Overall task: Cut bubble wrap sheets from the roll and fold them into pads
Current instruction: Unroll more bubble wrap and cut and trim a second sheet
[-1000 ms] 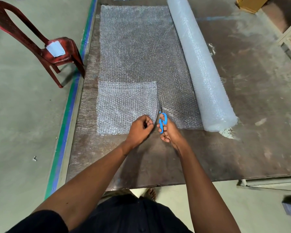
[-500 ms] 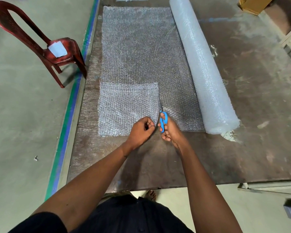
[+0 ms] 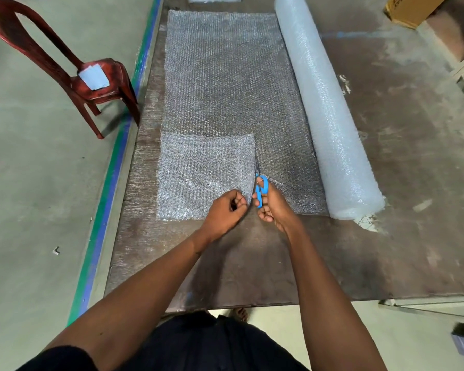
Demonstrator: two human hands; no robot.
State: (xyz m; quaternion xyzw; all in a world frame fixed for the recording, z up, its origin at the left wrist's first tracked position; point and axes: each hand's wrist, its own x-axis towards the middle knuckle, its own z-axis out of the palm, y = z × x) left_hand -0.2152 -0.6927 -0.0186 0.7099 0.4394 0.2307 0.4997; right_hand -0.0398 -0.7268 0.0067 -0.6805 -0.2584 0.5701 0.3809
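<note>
Head view: left hand [image 3: 225, 210] pinches bubble wrap [image 3: 225, 76] cut edge; right hand [image 3: 275, 207] grips scissors [image 3: 260, 190].

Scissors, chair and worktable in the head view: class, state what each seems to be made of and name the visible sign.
Scissors: glossy blue handles, probably plastic; blades hidden in the bubble wrap.
Chair: dark red, one-piece moulded shape with a slight sheen, likely plastic.
Worktable: brown, matt, scuffed board with pale worn patches, possibly plywood or laminate; uncertain.

light: even, soft | shadows: faint under arms | focus: sharp | edges: wide-angle bowing
</note>
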